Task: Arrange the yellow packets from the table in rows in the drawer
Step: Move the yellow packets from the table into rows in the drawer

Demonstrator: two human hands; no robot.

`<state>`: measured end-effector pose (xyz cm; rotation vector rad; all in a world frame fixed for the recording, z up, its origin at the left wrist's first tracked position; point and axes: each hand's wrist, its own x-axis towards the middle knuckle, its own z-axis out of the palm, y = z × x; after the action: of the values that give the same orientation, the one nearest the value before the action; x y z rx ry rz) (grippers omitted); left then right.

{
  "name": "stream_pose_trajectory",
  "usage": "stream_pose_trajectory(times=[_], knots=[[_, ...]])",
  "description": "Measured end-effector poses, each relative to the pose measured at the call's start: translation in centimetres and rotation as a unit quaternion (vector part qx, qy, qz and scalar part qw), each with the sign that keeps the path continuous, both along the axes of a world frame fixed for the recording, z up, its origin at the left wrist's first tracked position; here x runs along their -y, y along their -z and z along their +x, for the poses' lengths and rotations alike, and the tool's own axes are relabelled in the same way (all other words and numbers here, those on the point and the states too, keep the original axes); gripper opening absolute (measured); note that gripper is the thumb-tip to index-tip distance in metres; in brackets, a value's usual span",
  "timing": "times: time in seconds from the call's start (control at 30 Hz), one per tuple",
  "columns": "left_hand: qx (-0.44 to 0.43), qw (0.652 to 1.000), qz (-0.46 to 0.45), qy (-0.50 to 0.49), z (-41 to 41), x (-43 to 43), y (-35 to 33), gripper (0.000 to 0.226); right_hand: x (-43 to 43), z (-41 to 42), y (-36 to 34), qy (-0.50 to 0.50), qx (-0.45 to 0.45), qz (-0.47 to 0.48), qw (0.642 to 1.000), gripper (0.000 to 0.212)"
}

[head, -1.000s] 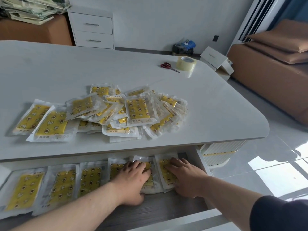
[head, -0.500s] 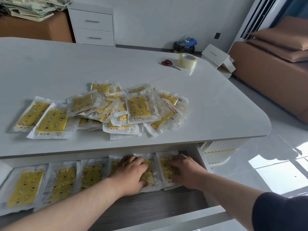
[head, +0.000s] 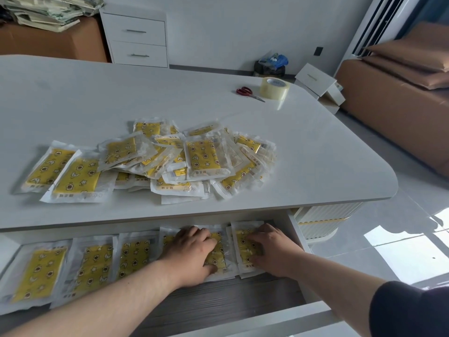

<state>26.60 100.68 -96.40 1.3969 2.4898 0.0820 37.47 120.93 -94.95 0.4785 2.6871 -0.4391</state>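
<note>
Yellow packets (head: 40,273) sit side by side in a single row along the back of the open drawer (head: 218,305), six by our count, edges overlapping here and there, and that's where we find both hands. Our left hand (head: 192,254) lies palm down with its fingers loosely spread, pressing on the fifth packet (head: 218,254) from the left and covering part of the fourth. Our right hand (head: 274,251) is flat on the last packet (head: 243,246), hard against the drawer's right wall, fingers stretched across its yellow face and the thumb down at its near edge. Neither hand is pinching or lifting anything. In front of the row we see the drawer's dark wood-grain floor. Up on the white table (head: 145,93), just above the drawer, a loose pile of packets (head: 204,159) lies heaped every which way, and two more packets (head: 77,177) rest flat at its left side, touching each other. Far across the tabletop, red-handled scissors (head: 247,92) sit just beside a roll of clear tape (head: 274,88). Beyond the table we've got a white two-drawer cabinet (head: 136,37) against the wall, a stack of papers (head: 48,10) on a brown box (head: 53,42), and white boxes (head: 315,80) on the floor to the right.
</note>
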Motion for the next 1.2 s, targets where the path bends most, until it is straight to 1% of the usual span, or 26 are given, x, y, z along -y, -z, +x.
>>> stream_pose_trajectory(times=[0.13,0.27,0.73,0.97,1.07,1.2], knots=[[0.001,0.999,0.035,-0.011,-0.1,-0.3,-0.1,0.060,-0.1,0.0,0.0,-0.003,-0.025,0.010,1.000,0.055],[-0.009,1.000,0.006,0.002,-0.3,-0.5,0.2,0.055,-0.2,0.0,0.3,-0.003,-0.008,0.008,1.000,0.057],[-0.010,1.000,0.004,0.004,-0.2,-0.3,0.4,0.050,-0.3,-0.2,0.6,-0.004,0.003,-0.004,1.000,0.055],[-0.009,1.000,0.001,0.005,-0.1,0.1,-0.3,0.053,-0.2,-0.1,0.0,-0.010,0.005,-0.003,1.000,0.056],[0.024,1.000,0.015,0.001,0.0,0.4,-1.8,0.054,0.3,-0.6,-1.1,-0.011,-0.020,-0.017,1.000,0.051],[0.121,0.992,0.034,-0.027,0.5,1.7,-5.6,0.041,1.8,-1.1,-4.3,0.012,-0.032,-0.091,0.995,0.038]])
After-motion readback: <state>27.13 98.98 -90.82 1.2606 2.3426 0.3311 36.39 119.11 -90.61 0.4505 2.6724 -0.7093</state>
